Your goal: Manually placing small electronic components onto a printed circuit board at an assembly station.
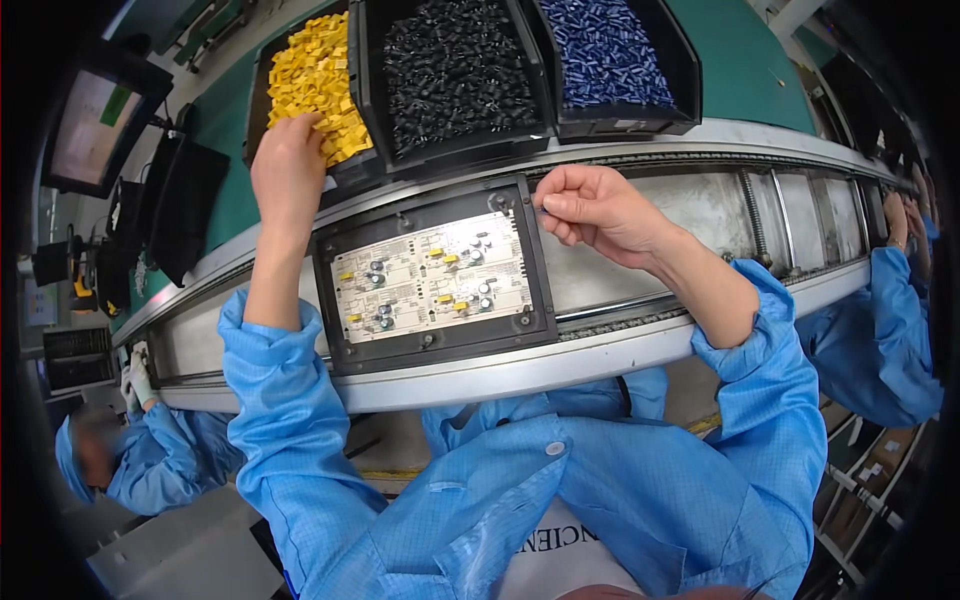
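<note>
Board (415, 300), print illegible, runs lengthwise between left hand (288, 170), narrowed at yellow parts (315, 75), and right hand (600, 210), curled; holdings unclear.

Off to Either Side

Well left of the left hand (290, 165), a black-framed monitor (95, 130) shows a lit screen. Lower on that side, well apart from the hand, is a co-worker (165, 465) in blue wearing pale gloves (137, 377). Well right of the right hand (605, 215), another blue-clad co-worker (880, 345) appears, with shelving (868, 482) lower down.
</note>
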The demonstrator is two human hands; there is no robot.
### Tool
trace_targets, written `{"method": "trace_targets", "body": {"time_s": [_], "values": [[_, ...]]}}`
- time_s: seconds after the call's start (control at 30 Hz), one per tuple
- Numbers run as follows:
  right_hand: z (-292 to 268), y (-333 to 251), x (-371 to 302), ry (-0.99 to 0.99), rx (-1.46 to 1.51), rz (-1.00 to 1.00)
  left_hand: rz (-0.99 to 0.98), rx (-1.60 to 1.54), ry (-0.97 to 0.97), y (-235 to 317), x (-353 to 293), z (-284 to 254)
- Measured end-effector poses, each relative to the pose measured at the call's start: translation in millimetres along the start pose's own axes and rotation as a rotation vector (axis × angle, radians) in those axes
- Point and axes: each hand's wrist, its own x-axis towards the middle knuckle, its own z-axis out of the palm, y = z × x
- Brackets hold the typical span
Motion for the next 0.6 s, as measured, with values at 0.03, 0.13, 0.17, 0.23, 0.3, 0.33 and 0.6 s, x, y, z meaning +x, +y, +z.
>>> {"method": "trace_targets", "body": {"time_s": [0.03,0.13,0.17,0.23,0.3,0.33,0.6], "values": [[0,1,0,-0.005,0.019,0.003,-0.025,0.004,0.081,3,-4,-1],[10,-4,-3,0.021,0.003,0.062,-0.021,-0.100,0.158,10,-17,-16],[15,-6,-4,0.028,0.001,0.067,-0.021,-0.130,0.168,13,-21,-27],[17,-9,-6,-0.003,-0.014,0.044,-0.019,-0.179,0.175,28,-35,-41],[15,-7,-5,-0.007,-0.051,0.034,0.000,-0.255,0.178,34,-52,-49],[14,-6,-4,-0.014,-0.083,0.018,0.021,-0.274,0.200,32,-60,-48],[22,-3,-4,0.043,-0.238,-0.043,-0.158,-0.521,0.154,27,-81,-44]]}}
